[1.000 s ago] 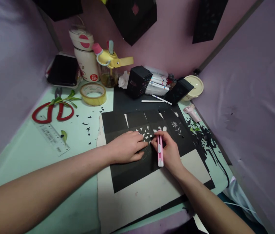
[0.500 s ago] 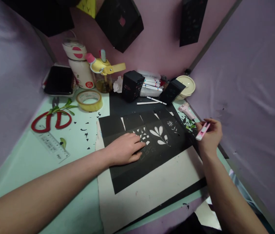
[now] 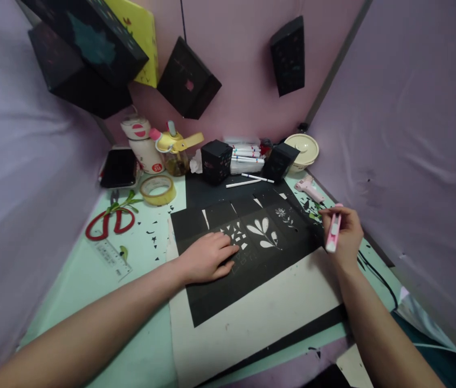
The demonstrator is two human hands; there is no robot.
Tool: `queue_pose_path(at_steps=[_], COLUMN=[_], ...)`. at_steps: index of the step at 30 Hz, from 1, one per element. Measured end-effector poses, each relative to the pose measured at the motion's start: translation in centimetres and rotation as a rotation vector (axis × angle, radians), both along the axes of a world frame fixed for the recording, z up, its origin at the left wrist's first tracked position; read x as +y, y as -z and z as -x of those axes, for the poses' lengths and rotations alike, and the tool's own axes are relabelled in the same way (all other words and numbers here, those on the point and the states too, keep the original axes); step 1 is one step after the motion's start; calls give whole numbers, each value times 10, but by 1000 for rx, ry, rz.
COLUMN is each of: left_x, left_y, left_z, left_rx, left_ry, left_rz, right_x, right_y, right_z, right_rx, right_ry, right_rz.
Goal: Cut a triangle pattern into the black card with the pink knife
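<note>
The left hand [image 3: 211, 257] lies palm down on the black paper [image 3: 212, 304], with its fingers a little spread. Its pointing finger is right by some small cut-out shapes [image 3: 239, 237]. A white leafy cut-out [image 3: 263, 233] is just to the right of them.

The right hand [image 3: 345, 234] pinches a pink cutter [image 3: 333, 230] between its thumb and fingers. The cutter is tilted, with its white end toward the person. This hand is past the right side of the black paper, near the pink glue gun [image 3: 309, 189]. I can't tell if it touches anything below.

The black paper sits on a pale board [image 3: 252, 331], on the light green surface [image 3: 151, 342]. Red scissors [image 3: 106, 223] and a clear ruler [image 3: 112, 260] are off to the left.
</note>
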State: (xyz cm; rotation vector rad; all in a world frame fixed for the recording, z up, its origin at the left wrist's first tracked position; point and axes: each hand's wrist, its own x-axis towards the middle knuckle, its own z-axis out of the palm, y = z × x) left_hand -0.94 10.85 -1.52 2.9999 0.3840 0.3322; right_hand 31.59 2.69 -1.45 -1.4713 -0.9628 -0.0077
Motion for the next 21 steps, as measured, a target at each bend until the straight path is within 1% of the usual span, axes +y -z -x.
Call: queue_pose_path(at_steps=[4, 8, 12, 14, 17, 19, 21], left_x=[-2, -4, -6, -8, -12, -14, -13], left_y=[-3, -5, -7, -8, -10, -13, -18], left_z=[0, -1, -2, -2, 0, 1, 0], left_rx=[24, 52, 73, 76, 74, 68, 51], left_ry=[-4, -8, -9, -11, -27, -57, -116], left_rz=[-31, -56, -75, -81, -76, -61, -40], right_x=[4, 3, 0, -2, -5, -6, -8], right_y=[-5, -11, -9, -5, 1, 4, 6], right_z=[11, 26, 40, 44, 46, 46, 46], right_rx=[29, -19, -60, -81, -117, -170, -241], right_ry=[-163, -406, -642, -699, -732, -755, -797], right_rz=[42, 193, 340, 373, 370, 380, 410])
